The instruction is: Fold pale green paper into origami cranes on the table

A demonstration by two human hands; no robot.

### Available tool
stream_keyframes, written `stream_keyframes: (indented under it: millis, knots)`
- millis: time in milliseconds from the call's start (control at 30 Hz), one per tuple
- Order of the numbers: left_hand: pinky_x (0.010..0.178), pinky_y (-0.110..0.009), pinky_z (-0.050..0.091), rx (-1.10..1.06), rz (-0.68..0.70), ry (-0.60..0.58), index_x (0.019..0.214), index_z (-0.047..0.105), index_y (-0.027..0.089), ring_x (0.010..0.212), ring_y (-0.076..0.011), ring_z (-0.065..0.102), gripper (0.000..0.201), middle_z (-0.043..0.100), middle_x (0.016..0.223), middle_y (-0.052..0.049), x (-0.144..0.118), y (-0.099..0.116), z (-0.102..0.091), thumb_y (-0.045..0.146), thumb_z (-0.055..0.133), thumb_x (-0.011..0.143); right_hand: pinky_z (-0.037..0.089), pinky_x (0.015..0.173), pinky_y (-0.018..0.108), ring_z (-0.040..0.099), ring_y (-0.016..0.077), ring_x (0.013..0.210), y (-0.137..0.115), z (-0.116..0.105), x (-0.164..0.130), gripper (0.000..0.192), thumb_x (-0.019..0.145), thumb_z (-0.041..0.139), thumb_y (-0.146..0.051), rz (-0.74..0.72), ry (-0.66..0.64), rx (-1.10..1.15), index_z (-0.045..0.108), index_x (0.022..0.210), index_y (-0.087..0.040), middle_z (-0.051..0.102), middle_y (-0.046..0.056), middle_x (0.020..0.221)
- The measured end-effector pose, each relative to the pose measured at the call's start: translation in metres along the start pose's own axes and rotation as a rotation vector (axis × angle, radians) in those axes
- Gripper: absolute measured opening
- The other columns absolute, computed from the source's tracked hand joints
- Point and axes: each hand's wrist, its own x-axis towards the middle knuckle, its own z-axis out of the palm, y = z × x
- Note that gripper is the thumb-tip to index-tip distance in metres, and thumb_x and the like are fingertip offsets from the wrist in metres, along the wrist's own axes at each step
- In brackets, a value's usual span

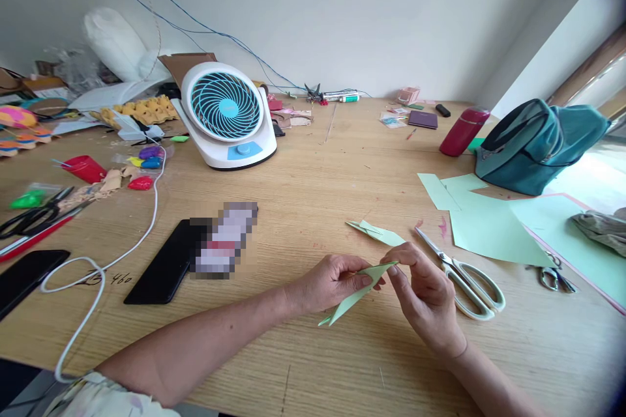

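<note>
Paper strip (359,293), pale green, pinched betw. left hand (332,281) & right hand (424,293) just above desk (313,208) nr front edge; prob. light, floppy, creases easily — grip at ends.

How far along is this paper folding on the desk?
Cutting looks done for now: the scissors lie set down beside the right hand. One folded green piece already rests on the table. In hand: both the right and left hand pinch a green paper strip, mid-fold. Left: large green sheets lie unused nearby.
</note>
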Motion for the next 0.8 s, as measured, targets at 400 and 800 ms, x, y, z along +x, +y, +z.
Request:
stream_keyframes:
  millis: [400,800]
  knots:
    - [0.061,-0.023,0.036,0.026,-0.016,0.076,0.097,0.072,0.013,0.066,-0.0111,0.049,0.041,0.056,0.07,0.0,-0.0003,-0.0045,0.0023,0.05,0.056,0.093,0.048,0.076,0.038,0.059,0.0222,0.087,-0.0029,-0.0013,0.0022,0.018,0.088,0.067,-0.019,-0.1,-0.08,-0.104,0.061,0.105,-0.022,0.063,0.006,0.094]
    - [0.075,-0.023,0.046,0.123,0.002,0.081,0.099,0.073,0.014,0.087,-0.0163,0.062,0.036,0.071,0.093,-0.006,-0.0028,0.0012,0.0031,0.044,0.054,0.096,0.046,0.067,0.032,0.058,0.016,0.072,-0.005,0.0013,0.003,0.01,0.093,0.06,-0.013,-0.02,-0.064,-0.087,0.064,0.096,-0.022,0.061,0.001,0.08]
